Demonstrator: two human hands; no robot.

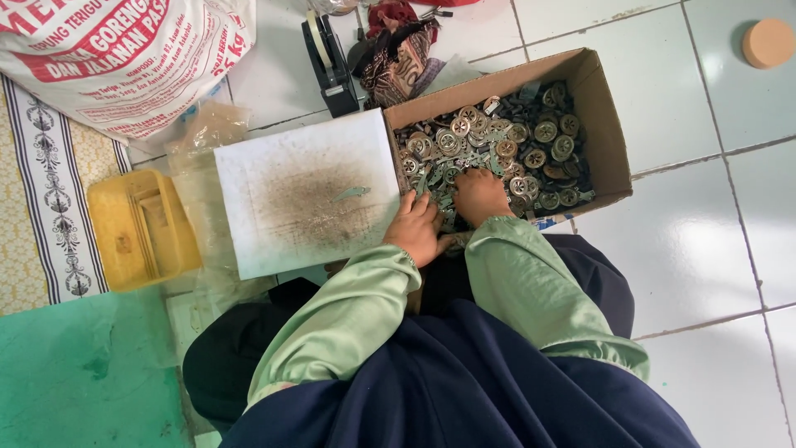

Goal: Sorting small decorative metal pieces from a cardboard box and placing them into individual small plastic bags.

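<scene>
where white floor tiles (713,241) show | cardboard box (609,141) (open) rests

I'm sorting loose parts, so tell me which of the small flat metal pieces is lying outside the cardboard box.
The single greenish metal strip on the stained white board, left of the left hand; all the others are heaped inside the cardboard box.

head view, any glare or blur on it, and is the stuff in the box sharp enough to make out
Head view: even daylight, soft sheen on the white floor tiles, no harsh glare. The metal parts in the cardboard box are fairly sharp, round discs distinct. Right hand among them and left hand at the white board show little blur. Straight tile lines bend slightly near the edges.
</scene>
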